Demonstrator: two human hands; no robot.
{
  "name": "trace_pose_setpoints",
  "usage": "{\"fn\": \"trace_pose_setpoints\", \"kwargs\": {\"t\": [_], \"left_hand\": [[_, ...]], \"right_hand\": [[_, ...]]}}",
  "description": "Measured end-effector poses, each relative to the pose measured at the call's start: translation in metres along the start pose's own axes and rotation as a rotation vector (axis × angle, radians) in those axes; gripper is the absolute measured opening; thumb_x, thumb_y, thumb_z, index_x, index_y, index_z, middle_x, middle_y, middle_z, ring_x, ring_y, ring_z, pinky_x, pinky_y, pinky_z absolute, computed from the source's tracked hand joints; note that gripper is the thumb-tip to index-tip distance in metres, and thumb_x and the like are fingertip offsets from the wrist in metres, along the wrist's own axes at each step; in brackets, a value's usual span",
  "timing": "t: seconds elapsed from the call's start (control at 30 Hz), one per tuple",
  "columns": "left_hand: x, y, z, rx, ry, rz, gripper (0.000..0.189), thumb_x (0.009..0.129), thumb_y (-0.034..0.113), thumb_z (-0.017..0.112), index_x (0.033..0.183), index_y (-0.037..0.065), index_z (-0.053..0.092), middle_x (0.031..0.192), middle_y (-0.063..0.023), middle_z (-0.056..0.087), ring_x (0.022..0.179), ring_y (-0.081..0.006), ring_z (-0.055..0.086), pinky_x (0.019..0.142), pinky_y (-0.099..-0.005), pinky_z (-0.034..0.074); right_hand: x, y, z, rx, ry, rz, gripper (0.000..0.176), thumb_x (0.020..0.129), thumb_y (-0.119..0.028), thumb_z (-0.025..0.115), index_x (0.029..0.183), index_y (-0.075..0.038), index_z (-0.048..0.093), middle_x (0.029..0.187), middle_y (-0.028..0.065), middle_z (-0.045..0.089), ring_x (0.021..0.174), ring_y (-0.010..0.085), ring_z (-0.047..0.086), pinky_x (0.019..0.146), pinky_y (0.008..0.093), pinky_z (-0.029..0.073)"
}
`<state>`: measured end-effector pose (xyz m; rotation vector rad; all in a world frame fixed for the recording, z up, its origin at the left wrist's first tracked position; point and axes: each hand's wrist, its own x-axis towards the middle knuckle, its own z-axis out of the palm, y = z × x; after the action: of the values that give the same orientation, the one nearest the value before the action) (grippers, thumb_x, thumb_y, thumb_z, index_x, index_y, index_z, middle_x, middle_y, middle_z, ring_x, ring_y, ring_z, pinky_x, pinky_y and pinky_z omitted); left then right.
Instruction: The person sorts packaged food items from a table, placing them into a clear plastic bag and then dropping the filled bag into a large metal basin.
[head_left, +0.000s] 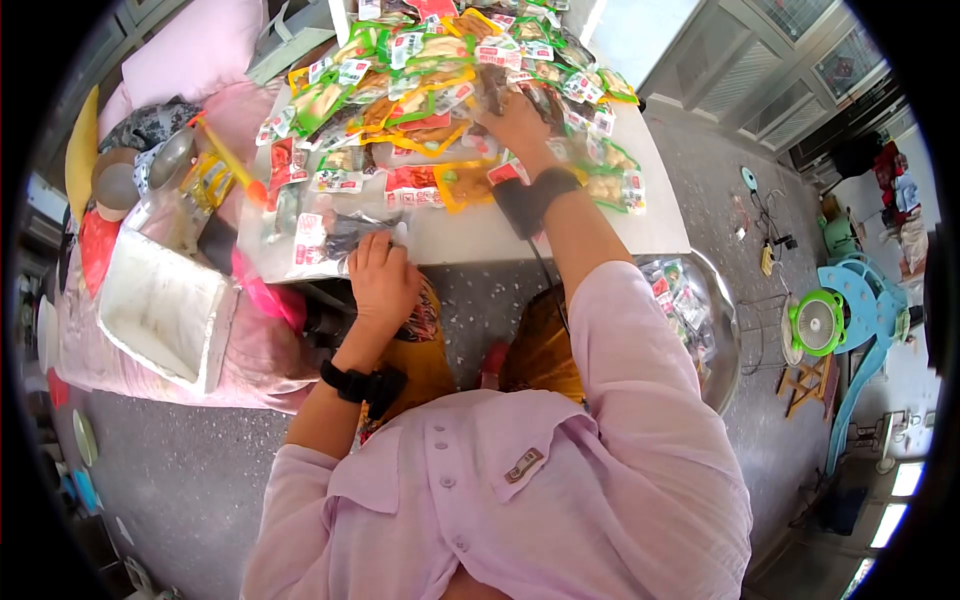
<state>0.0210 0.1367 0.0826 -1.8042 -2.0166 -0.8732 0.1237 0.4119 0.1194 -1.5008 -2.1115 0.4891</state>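
- The left hand (382, 278) lies at the near edge of the desk (470, 235), fingers curled narrow on the clear bag (320, 235) and holding it in place.
- The right hand (515, 125) reaches far across into the pile of snack packets (420, 90). Its fingers are down among them, and I cannot tell whether they grip one.
- The sorting seems to go best by lifting one packet clear by its edge rather than dragging it, as the packets overlap and neighbours would slide.
- The grip on the bag is worth keeping firm, since it overhangs the desk edge.
- A metal bowl (728, 345) with more packets sits low at the right, and a white foam box (165, 310) at the left.
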Motion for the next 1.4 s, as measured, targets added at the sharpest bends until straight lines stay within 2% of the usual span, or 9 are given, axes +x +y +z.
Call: {"fn": "trace_pose_setpoints", "kwargs": {"t": [0.27,0.47,0.73,0.83,0.93,1.03,1.1,1.27,1.4], "left_hand": [[-0.008,0.0,0.003,0.042,-0.016,-0.014,0.011,0.057,0.011,0.054,0.066,0.005,0.051,0.089,-0.0088,0.05,0.086,-0.0266,0.045,0.069,-0.0384,0.036],[-0.01,0.0,-0.003,0.123,-0.026,0.051,0.016,0.055,0.016,0.056,0.068,0.007,0.052,0.082,-0.0065,0.05,0.085,-0.0252,0.045,0.069,-0.0377,0.036],[-0.005,-0.008,-0.013,0.062,-0.262,-0.065,0.014,0.062,0.009,0.052,0.074,0.002,0.052,0.085,-0.0132,0.051,0.08,-0.0315,0.048,0.072,-0.0355,0.041],[-0.005,0.005,-0.024,-0.125,-0.085,-0.031,0.025,0.069,0.011,0.054,0.09,0.0,0.05,0.087,-0.0121,0.052,0.082,-0.0268,0.049,0.072,-0.0342,0.041],[-0.009,0.026,-0.027,-1.033,-0.304,-0.591,0.037,0.074,0.015,0.056,0.106,0.002,0.042,0.088,-0.01,0.052,0.084,-0.0185,0.05,0.073,-0.0299,0.04],[-0.003,0.043,-0.034,-1.668,-0.296,-0.906,0.04,0.076,0.012,0.054,0.112,0.004,0.036,0.085,-0.0066,0.051,0.079,-0.0121,0.049,0.07,-0.026,0.04],[-0.011,0.036,-0.024,-1.618,-0.321,-0.831,0.039,0.076,0.007,0.052,0.111,0.005,0.038,0.082,-0.0064,0.052,0.074,-0.0115,0.049,0.066,-0.0238,0.04],[-0.018,0.026,-0.034,-1.468,-0.525,-0.678,0.034,0.075,0.001,0.047,0.109,0.004,0.041,0.076,-0.0028,0.051,0.066,-0.0073,0.048,0.058,-0.0202,0.039],[-0.016,0.022,-0.046,-1.21,-0.887,-0.465,0.031,0.077,0.003,0.047,0.107,0.004,0.042,0.077,0.0006,0.048,0.065,-0.0048,0.044,0.058,-0.0187,0.038]], "right_hand": [[0.002,-0.024,-0.01,-0.241,-0.059,0.027,0.052,0.063,-0.046,0.057,0.099,-0.008,0.05,0.104,0.0095,0.051,0.095,0.0278,0.05,0.076,0.0487,0.036],[0.027,0.02,0.025,0.11,0.291,-0.206,0.043,0.06,-0.019,0.062,0.095,0.002,0.046,0.09,0.0176,0.054,0.079,0.0258,0.055,0.063,0.0315,0.044],[-0.032,0.03,-0.013,0.834,0.123,-0.212,0.029,0.065,-0.009,0.058,0.09,0.002,0.05,0.079,0.01,0.054,0.068,0.018,0.053,0.061,0.027,0.043],[-0.106,0.001,-0.045,0.877,0.091,-0.098,0.023,0.068,-0.005,0.056,0.089,0.0,0.05,0.076,0.0021,0.052,0.064,0.0095,0.048,0.058,0.0215,0.041],[-0.156,0.007,-0.031,0.795,0.073,-0.417,0.019,0.068,-0.003,0.055,0.087,-0.002,0.049,0.076,0.0018,0.05,0.066,0.0078,0.047,0.058,0.0208,0.04],[-0.225,-0.018,-0.033,0.825,-0.073,-0.193,0.016,0.07,-0.002,0.055,0.085,-0.004,0.049,0.076,0.0004,0.049,0.067,0.007,0.046,0.06,0.0204,0.039],[-0.25,-0.016,-0.019,0.841,-0.015,-0.287,0.017,0.07,-0.001,0.054,0.087,-0.004,0.049,0.077,0.0008,0.049,0.068,0.0071,0.046,0.059,0.0202,0.039],[-0.251,0.004,-0.045,1.267,-0.302,0.136,0.051,0.074,-0.007,0.055,0.115,-0.004,0.025,0.086,0.006,0.051,0.072,0.0119,0.051,0.06,0.0223,0.043],[-0.224,0.031,-0.063,1.312,-0.572,0.233,0.038,0.077,-0.012,0.053,0.109,0.0,0.037,0.083,0.0045,0.053,0.073,0.0109,0.052,0.057,0.023,0.044]]}}
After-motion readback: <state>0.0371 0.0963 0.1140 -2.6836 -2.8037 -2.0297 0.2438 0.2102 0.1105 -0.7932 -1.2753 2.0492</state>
